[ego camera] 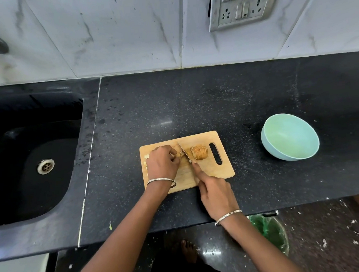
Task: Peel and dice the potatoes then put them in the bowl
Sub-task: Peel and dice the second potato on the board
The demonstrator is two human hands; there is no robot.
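Soft, even light, fairly bright. A pale glare patch sits on the black table (244,96) just beyond the fingers (197,170). Left of them the sink (22,183) is dim. Wide-angle bending bows the edges.

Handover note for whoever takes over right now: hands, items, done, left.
Left hand: holds a potato piece down on the board.
Right hand: grips the knife, with the blade down between that piece and the sliced potato.
Bowl: on the counter right of the board, nothing in it.
Done: one potato is cut into slices, and there are small bits at the board's left edge. I cannot tell whether it is fully peeled.
Left: cross-cut into dice, then move everything into the bowl.
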